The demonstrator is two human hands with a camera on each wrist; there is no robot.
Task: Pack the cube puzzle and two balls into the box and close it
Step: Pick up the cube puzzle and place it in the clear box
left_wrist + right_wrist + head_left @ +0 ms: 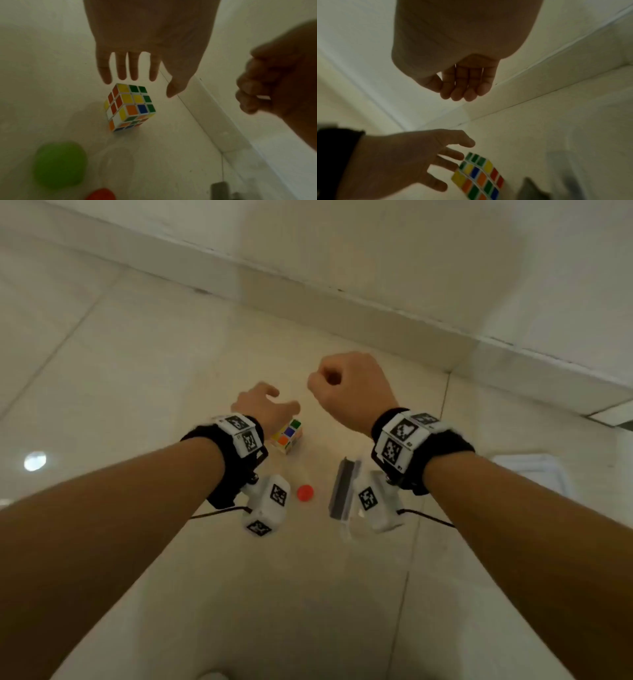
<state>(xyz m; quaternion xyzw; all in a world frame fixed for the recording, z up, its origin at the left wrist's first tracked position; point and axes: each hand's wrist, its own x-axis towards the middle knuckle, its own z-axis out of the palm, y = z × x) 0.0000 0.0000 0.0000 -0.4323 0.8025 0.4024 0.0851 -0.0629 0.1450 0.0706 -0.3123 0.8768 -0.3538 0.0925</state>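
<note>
The cube puzzle point(287, 436) point(130, 106) point(479, 175), with mixed coloured stickers, stands on the pale floor. My left hand point(274, 402) point(161, 85) point(457, 162) hovers just above and beyond it, fingers spread, touching nothing. My right hand point(342, 385) point(462, 93) is held higher to the right, fingers curled into the palm and holding nothing. A red ball point(305, 493) point(101, 194) lies nearer to me than the cube. A blurred green ball point(58, 163) shows only in the left wrist view. The clear box point(342, 494) with a grey edge lies under my right wrist, partly hidden.
A skirting board point(376, 313) along the wall runs across the back, close behind the hands. Tile joints cross the floor point(137, 354). A white framed object point(534, 474) lies at the right edge. A bright light reflection point(34, 460) sits on the floor at left.
</note>
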